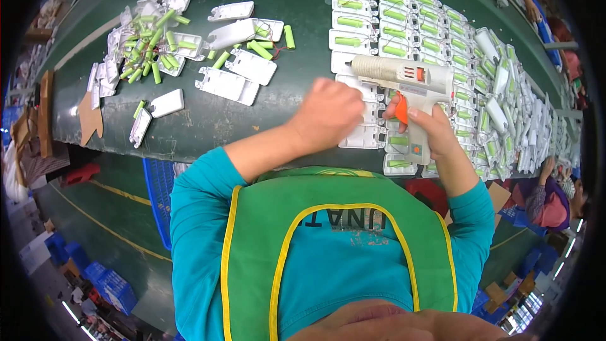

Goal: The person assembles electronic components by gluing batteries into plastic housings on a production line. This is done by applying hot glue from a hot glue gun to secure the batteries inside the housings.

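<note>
My right hand [437, 131] is wrapped round the handle of a white glue gun [401, 74] with an orange trigger [401, 108]. Its nozzle points left, over rows of white plastic casings [346, 22], most with a green cylindrical battery cell [349, 4] and thin wires. My left hand [329, 113] is closed, fingers curled, over the left edge of these rows just below the nozzle. Whatever its fingers hold, if anything, is hidden. Close to that hand, a few casings [360, 137] show no green cell.
Left on the dark green table [189, 123] lies a heap of green cells and white casings [148, 44], with loose casings [228, 85] nearer. More casings [536, 120] crowd the right side. A blue crate [158, 196] stands below the table edge. Other people work at far right.
</note>
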Demonstrator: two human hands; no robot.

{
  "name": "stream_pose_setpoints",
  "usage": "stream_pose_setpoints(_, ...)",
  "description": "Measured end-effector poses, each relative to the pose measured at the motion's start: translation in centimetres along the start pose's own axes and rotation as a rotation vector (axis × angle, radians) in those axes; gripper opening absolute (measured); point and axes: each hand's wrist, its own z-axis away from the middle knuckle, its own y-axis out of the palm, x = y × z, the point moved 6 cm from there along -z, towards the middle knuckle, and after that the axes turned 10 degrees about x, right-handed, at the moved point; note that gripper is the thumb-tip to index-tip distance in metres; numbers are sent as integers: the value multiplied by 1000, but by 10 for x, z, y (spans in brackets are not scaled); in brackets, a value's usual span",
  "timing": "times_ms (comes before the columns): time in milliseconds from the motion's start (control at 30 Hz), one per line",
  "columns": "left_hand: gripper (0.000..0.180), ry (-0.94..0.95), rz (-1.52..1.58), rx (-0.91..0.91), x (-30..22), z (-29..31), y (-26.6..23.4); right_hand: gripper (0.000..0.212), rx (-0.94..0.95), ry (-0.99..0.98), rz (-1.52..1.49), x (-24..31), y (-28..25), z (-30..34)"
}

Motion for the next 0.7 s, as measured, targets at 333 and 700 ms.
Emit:
stream_pose_setpoints(333,14,-301,-477,-52,113,-3,-55,43,-30,31,108,3,1,2)
stream_pose_setpoints(700,32,-311,-521,401,135,-6,-54,33,-97,39,160,6,-7,16)
